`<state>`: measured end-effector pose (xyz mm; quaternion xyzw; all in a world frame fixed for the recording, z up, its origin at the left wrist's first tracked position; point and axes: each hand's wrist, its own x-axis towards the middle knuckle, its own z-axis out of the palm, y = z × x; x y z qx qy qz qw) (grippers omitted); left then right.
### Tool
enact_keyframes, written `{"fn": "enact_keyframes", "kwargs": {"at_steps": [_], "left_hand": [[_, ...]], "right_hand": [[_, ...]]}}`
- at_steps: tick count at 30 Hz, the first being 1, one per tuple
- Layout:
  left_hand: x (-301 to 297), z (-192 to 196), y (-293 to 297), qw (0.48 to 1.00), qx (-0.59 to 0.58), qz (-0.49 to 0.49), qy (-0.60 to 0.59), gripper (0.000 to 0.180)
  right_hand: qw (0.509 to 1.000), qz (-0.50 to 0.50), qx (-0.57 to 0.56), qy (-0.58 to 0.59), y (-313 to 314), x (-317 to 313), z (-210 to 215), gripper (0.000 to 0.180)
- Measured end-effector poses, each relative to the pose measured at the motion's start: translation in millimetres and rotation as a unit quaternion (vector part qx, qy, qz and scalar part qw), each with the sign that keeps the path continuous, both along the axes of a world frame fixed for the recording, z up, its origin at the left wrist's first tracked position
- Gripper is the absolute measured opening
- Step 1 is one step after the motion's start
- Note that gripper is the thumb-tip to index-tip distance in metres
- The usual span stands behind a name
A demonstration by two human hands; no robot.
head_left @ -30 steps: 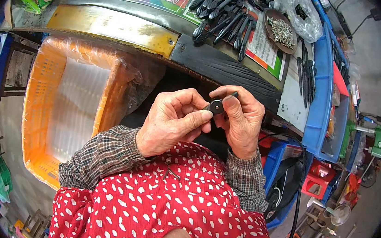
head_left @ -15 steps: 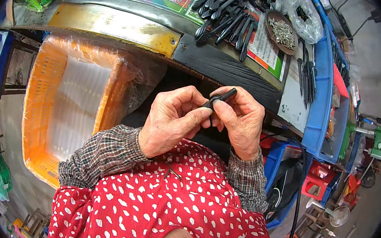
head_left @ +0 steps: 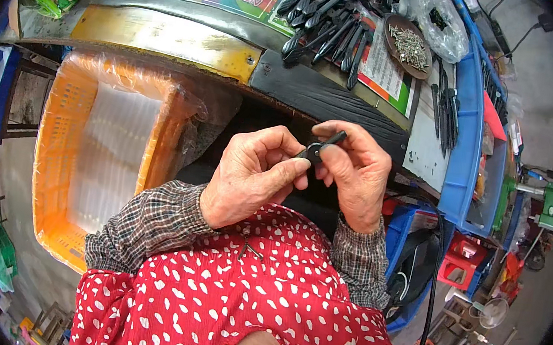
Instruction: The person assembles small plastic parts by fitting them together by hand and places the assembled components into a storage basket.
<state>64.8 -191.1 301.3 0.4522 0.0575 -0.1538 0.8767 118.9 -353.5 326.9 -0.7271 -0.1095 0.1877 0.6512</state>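
Observation:
Over my lap, just off the bench edge, I hold a small black plastic part (head_left: 314,151) with a rounded middle and a short arm pointing up to the right. My left hand (head_left: 252,177) pinches its left end between thumb and forefinger. The thumb and fingers of my right hand (head_left: 359,174) close around its right end, partly hiding it. On the bench beyond lies a heap of similar long black plastic pieces (head_left: 332,27). Beside the heap, a round brown dish (head_left: 392,24) holds many small silvery metal pieces (head_left: 410,46).
An orange crate (head_left: 56,149) lined with clear plastic stands to my left, below the bench edge (head_left: 163,36). A blue tray (head_left: 458,191) runs along the right side, with more black pieces (head_left: 446,109) beside it. A black cable (head_left: 437,277) hangs at my right.
My right hand has shifted slightly to the right, its thumb drawn back from the black part. The part has turned and shows its round middle. My left hand stays nearly in place.

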Motion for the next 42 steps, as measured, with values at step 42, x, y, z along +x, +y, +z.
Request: {"fn": "enact_keyframes", "kwargs": {"at_steps": [42], "left_hand": [[42,7,4,0.922,0.285,0.102,-0.242,0.022]], "right_hand": [[0.707,-0.193,-0.473,-0.488,-94,280,42,0.014]]}}
